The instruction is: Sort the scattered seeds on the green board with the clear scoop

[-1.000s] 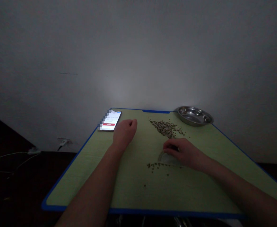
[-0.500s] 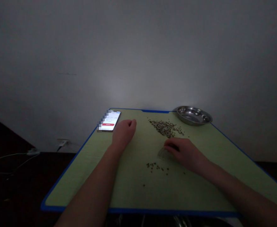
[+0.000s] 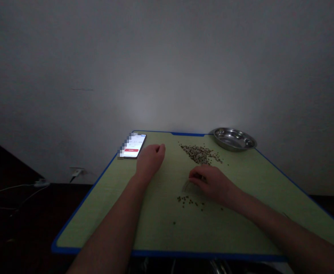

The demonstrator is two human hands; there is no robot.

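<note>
My left hand rests on the table as a closed fist beside the phone; nothing shows in it. My right hand is pinched on the top of a clear plastic protractor, a see-through half-round piece with a curved edge. Most of it is hidden behind my fingers. Just beyond my right hand lies a spread heap of small dark beans with paler specks among them. A smaller scatter of loose beans lies on the near side of the protractor, with a single bean nearer to me.
A shallow steel bowl stands at the table's far right corner. At the far left lies a phone with a lit timer screen. The green table has a blue rim and meets a grey wall. Cables run along the floor at left.
My right hand lifted the protractor from behind the near row of beans, then shifted slightly left with it. The near beans lie almost where they were. My left hand has stayed put.
</note>
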